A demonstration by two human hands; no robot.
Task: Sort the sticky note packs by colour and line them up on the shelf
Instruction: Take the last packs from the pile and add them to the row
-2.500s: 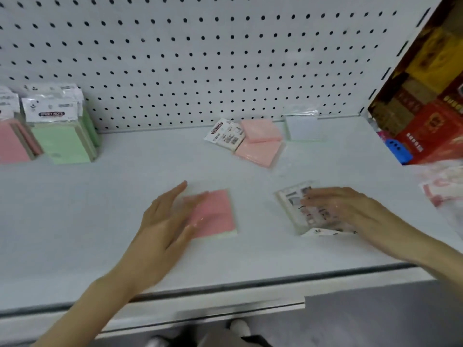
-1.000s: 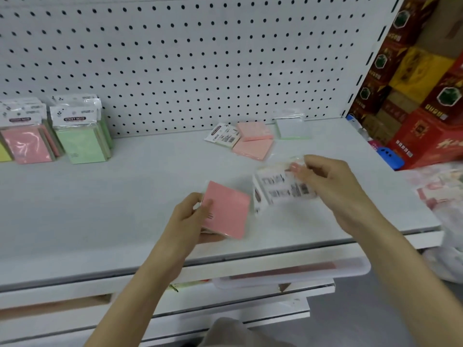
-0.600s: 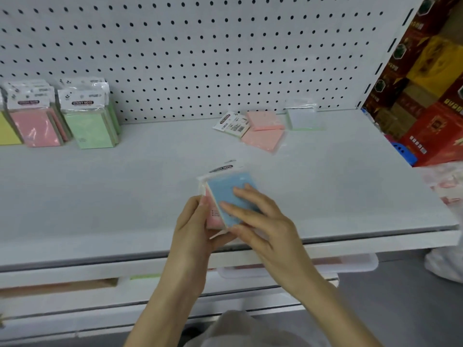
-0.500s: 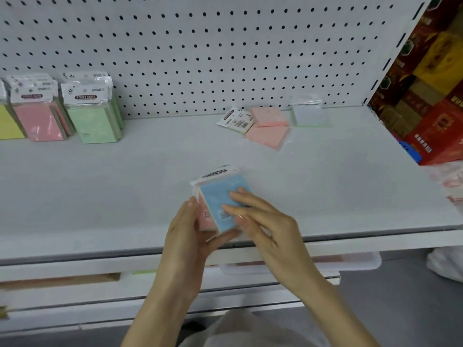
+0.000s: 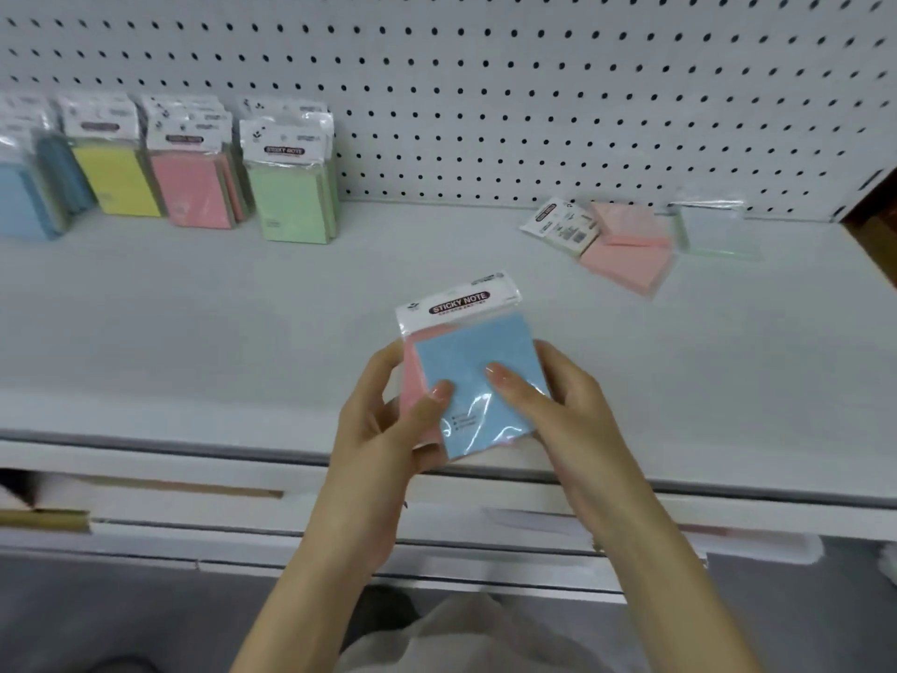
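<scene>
Both my hands hold a stack of two packs above the shelf's front edge: a blue sticky note pack (image 5: pixel 478 366) on top and a pink pack (image 5: pixel 413 381) beneath it. My left hand (image 5: pixel 383 429) grips the stack from the left, thumb on the blue face. My right hand (image 5: pixel 558 405) grips it from the right, thumb also on top. Upright rows stand at the back left: blue packs (image 5: pixel 22 196), yellow packs (image 5: pixel 116 179), pink packs (image 5: pixel 194 187) and green packs (image 5: pixel 291 196). Loose pink packs (image 5: pixel 626 250) and a pale pack (image 5: pixel 718 230) lie flat at the back right.
The white shelf (image 5: pixel 242 332) is backed by a pegboard wall (image 5: pixel 485 89). A lower shelf edge (image 5: pixel 194 507) juts out below the front lip. A dark opening shows at the far right edge.
My hands lifted the pink and blue packs off the shelf and stacked them together. The view has swung left, bringing the blue and yellow rows into sight.
</scene>
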